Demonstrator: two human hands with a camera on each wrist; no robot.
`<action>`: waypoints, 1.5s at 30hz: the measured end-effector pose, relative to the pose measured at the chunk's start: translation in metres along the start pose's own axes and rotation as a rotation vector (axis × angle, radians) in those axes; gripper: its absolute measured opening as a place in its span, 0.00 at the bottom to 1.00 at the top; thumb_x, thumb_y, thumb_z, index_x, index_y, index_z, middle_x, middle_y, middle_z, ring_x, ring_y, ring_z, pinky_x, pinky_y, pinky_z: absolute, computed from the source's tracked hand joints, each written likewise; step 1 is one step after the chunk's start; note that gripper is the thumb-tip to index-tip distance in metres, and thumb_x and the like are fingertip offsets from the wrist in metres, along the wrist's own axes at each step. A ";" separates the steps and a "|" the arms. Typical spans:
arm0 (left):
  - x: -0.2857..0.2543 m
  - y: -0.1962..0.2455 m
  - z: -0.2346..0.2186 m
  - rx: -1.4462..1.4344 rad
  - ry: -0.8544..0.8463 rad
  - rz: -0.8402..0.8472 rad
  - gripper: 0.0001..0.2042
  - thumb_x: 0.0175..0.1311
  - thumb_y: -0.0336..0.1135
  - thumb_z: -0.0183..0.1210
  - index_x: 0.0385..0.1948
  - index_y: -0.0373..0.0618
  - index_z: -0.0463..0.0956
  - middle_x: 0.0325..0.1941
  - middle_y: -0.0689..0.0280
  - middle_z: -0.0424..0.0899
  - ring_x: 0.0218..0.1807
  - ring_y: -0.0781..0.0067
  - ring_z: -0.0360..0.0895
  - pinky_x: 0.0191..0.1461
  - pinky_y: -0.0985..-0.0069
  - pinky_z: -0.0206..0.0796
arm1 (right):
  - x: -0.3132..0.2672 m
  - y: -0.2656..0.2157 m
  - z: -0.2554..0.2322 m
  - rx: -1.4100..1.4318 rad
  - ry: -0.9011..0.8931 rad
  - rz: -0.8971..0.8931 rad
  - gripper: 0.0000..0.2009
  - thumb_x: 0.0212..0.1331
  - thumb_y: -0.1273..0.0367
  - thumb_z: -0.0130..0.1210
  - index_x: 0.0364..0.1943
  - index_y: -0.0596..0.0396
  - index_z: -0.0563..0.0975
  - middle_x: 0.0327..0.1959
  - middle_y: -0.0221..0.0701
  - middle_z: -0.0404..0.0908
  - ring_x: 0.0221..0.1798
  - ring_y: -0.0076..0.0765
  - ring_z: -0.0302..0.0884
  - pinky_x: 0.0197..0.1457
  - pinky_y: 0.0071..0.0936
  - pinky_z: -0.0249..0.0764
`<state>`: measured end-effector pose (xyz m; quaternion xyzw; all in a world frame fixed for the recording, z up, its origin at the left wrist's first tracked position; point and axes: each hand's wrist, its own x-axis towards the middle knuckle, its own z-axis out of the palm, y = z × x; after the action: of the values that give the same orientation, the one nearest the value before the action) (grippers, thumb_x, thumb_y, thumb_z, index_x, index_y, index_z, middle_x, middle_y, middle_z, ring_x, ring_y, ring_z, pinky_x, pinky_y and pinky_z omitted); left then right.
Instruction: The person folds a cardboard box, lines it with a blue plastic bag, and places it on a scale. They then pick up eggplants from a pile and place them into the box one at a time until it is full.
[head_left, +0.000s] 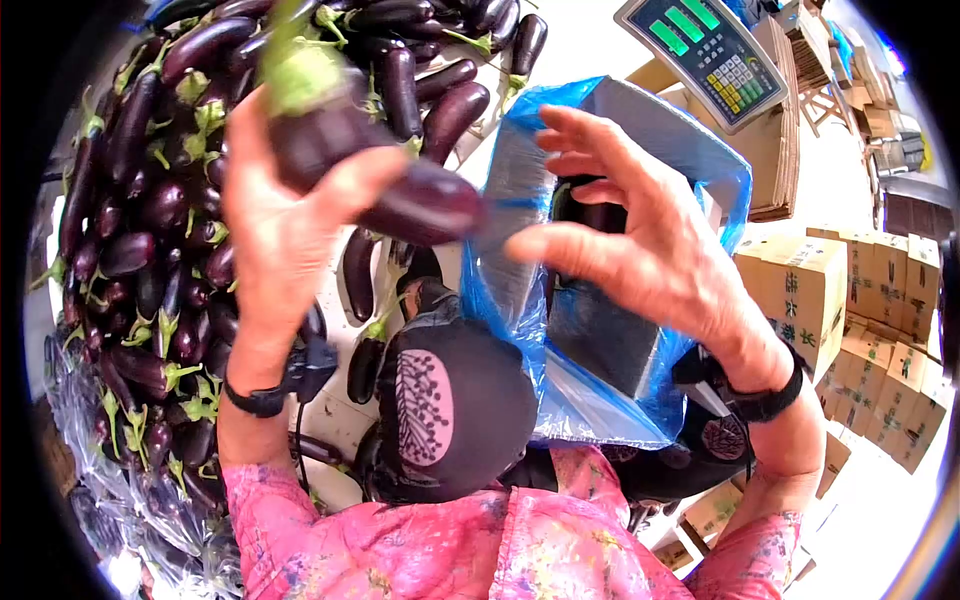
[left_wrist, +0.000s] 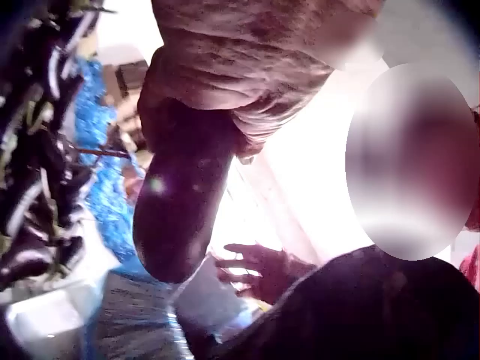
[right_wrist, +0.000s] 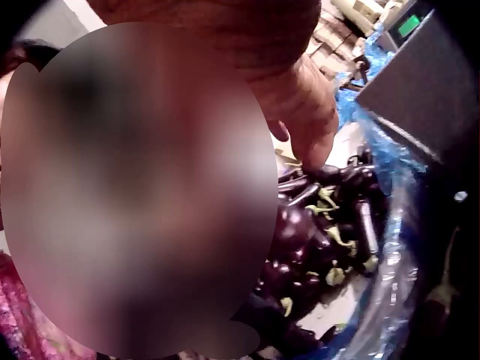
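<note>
The left hand [head_left: 285,215] grips a dark purple eggplant [head_left: 425,203] with a green cap, its blunt end pointing right toward the box; the head view blurs it. In the left wrist view the eggplant [left_wrist: 184,199] hangs below the curled left hand [left_wrist: 240,67]. Over a grey box [head_left: 600,335] lined with a blue plastic bag [head_left: 505,180], the right hand [head_left: 640,225] holds nothing, fingers apart and relaxed. Beneath it, part of a dark eggplant [head_left: 600,212] shows inside the box. The right wrist view shows the right hand [right_wrist: 300,97] partly.
A large heap of eggplants [head_left: 130,255] fills the left side. Several loose ones lie near the knees. A scale display [head_left: 705,60] stands beyond the box, with stacked cartons [head_left: 800,290] at the right. Clear plastic [head_left: 130,500] lies at lower left.
</note>
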<state>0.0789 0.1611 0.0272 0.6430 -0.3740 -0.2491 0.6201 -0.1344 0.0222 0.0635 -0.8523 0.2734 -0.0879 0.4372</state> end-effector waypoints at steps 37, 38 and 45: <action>-0.056 -0.209 -0.222 1.517 0.019 -0.296 0.32 0.48 0.35 0.71 0.59 0.45 0.70 0.57 0.56 0.71 0.60 0.49 0.68 0.61 0.53 0.65 | -0.105 0.222 0.110 0.358 -0.130 0.935 0.29 0.49 0.71 0.74 0.54 0.66 0.72 0.50 0.38 0.82 0.53 0.36 0.78 0.59 0.30 0.72; -0.056 -0.209 -0.226 1.498 0.025 -0.345 0.32 0.47 0.35 0.71 0.58 0.44 0.70 0.56 0.55 0.71 0.59 0.49 0.68 0.59 0.53 0.66 | -0.109 0.231 0.112 0.149 -0.154 0.890 0.29 0.49 0.68 0.75 0.52 0.66 0.72 0.49 0.38 0.82 0.53 0.35 0.78 0.59 0.30 0.73; -0.089 -0.204 -0.208 1.384 0.232 -0.309 0.34 0.46 0.37 0.72 0.58 0.42 0.68 0.57 0.52 0.71 0.58 0.45 0.73 0.59 0.56 0.71 | -0.099 0.216 0.102 0.141 -0.218 0.929 0.25 0.51 0.67 0.73 0.49 0.65 0.75 0.40 0.36 0.84 0.41 0.29 0.80 0.43 0.29 0.77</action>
<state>0.2238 0.3482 -0.1637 0.9567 -0.2824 0.0301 0.0638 -0.2612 0.0457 -0.1605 -0.6126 0.5710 0.1882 0.5132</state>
